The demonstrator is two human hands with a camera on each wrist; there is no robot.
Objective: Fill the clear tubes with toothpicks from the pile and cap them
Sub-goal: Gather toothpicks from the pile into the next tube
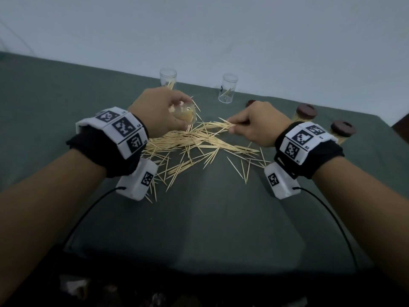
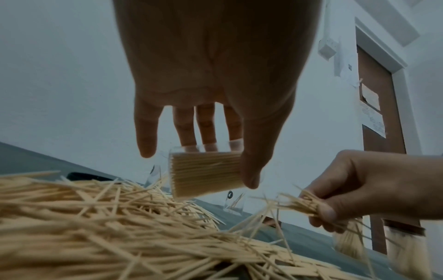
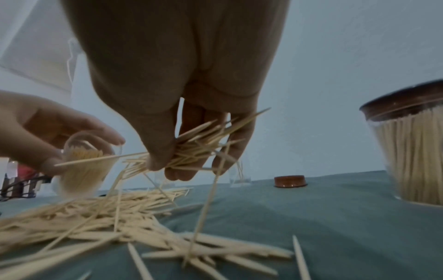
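Note:
A loose pile of toothpicks (image 1: 192, 149) spreads over the green cloth between my hands. My left hand (image 1: 163, 114) holds a clear tube (image 1: 184, 116) nearly full of toothpicks, tilted on its side above the pile; in the left wrist view the tube (image 2: 206, 172) sits between thumb and fingers. My right hand (image 1: 252, 127) pinches a bunch of toothpicks (image 3: 201, 145) lifted off the pile, their tips pointing toward the tube's mouth (image 3: 81, 145). Two open clear tubes stand at the back, one (image 1: 168, 79) on the left and one (image 1: 228, 90) further right, each holding a few toothpicks.
Two filled tubes with brown caps stand at the right, one (image 1: 306, 111) behind the other (image 1: 342, 130). A loose brown cap (image 1: 251, 103) lies behind my right hand. The cloth's near part (image 1: 210, 229) is bare. A wall runs behind the table.

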